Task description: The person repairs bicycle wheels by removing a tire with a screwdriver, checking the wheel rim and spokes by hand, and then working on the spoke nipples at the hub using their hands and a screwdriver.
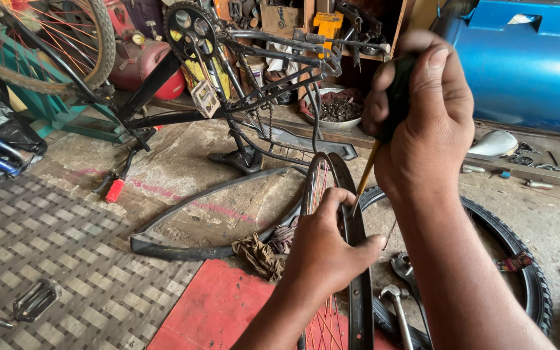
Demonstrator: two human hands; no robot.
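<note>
Wheel rim [358, 259]: black, upright on edge over the red mat [215, 311], centre foreground. Crowded by mudguard [189, 249] on its left, tyre [533, 279] on its right, hammer [393, 301] at its base; woven floor mat [53, 246] lies open far left. Left hand [328, 243]: clamped around rim. Right hand [422, 113]: fist closed on screwdriver [365, 175], tip at rim's edge.

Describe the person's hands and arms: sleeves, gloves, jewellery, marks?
Both forearms are bare up to the frame edge, no sleeves in view. The left hand and right hand wear no gloves, rings, watch or bands. Nails short. Dark grime smudges show on fingers and knuckles.
</note>
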